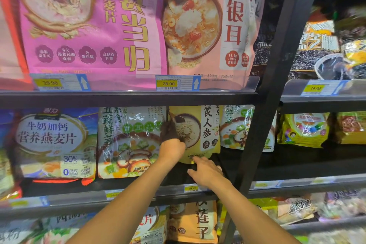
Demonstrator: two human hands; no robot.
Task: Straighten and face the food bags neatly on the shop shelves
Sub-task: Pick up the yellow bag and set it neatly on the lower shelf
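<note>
A yellow oatmeal bag [206, 125] with a bowl picture stands set back on the middle shelf [126, 190], between two white vegetable-oatmeal bags. My left hand [172, 149] reaches in and grips the yellow bag's left edge. My right hand [208, 172] lies spread below the bag, fingertips touching its bottom edge. The white vegetable bag [128, 142] on the left stands forward, facing out. A second white bag [239, 127] stands to the right, partly behind the yellow one.
A blue milk-oatmeal bag [55, 142] stands at the left of the middle shelf. Large pink bags [89, 22] fill the upper shelf above price tags [176, 83]. A black upright post [277, 77] divides off the right bay. More bags sit on the lower shelf [194, 222].
</note>
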